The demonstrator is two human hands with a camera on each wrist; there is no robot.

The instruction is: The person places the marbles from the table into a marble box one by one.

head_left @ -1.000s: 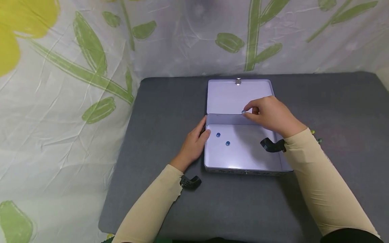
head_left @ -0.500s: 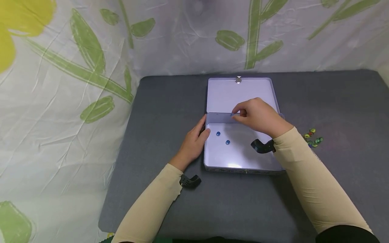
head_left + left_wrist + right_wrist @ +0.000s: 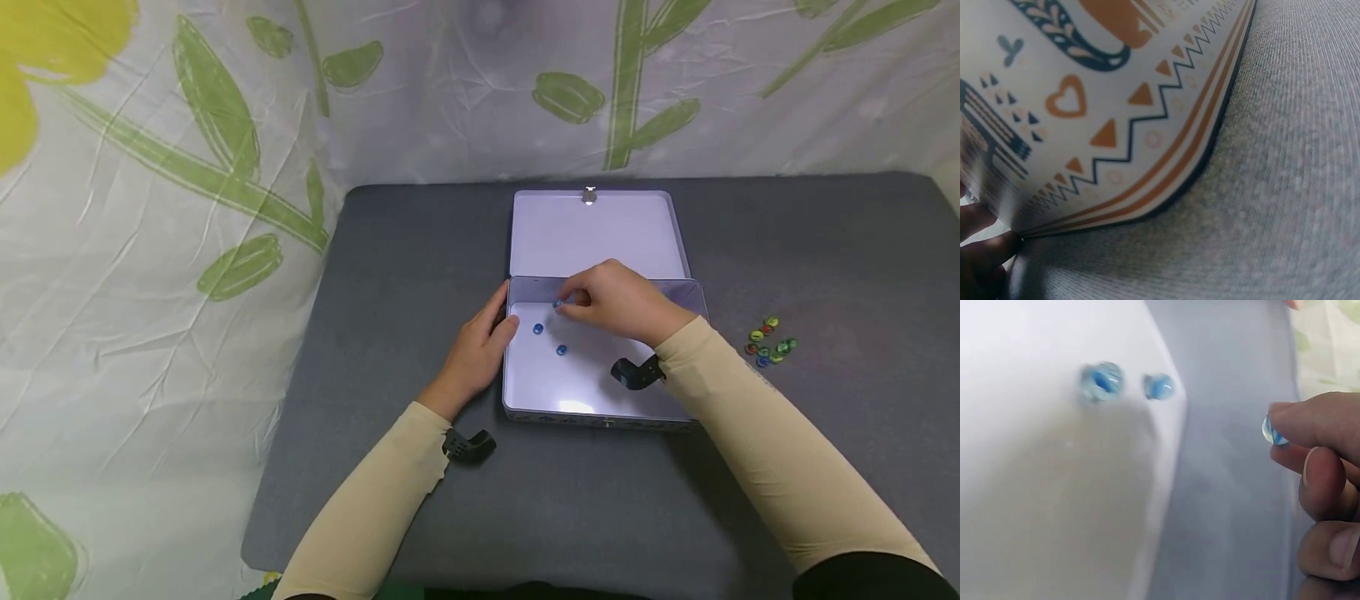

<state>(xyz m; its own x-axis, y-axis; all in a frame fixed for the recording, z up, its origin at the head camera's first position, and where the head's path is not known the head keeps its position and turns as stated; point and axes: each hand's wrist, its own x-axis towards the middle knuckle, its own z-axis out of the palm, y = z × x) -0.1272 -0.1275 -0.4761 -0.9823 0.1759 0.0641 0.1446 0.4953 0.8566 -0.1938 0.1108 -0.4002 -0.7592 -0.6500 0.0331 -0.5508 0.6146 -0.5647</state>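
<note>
An opened metal tin box (image 3: 600,414), pale lilac inside, stands on the table with its lid (image 3: 592,233) folded back. My left hand (image 3: 472,358) holds its left wall, thumb over the rim and fingers outside; in the left wrist view, fingers (image 3: 988,250) touch the patterned wall (image 3: 1141,134). Between thumb and forefinger my right hand (image 3: 618,300) pinches a blue-swirled glass marble (image 3: 1274,430), over the back left of the box. Two blue marbles lie on the box floor: one nearer the left wall (image 3: 537,329), the other closer to the middle (image 3: 561,350).
Several coloured marbles (image 3: 765,342), green, yellow, red and blue, lie grouped on the grey table (image 3: 405,275) to the right of the box. A white curtain (image 3: 465,108) with painted plants hangs behind and to the left.
With the marble pinched, my right hand has moved left and down, from over the lid to inside the box's back left. The left hand stays at the wall.
</note>
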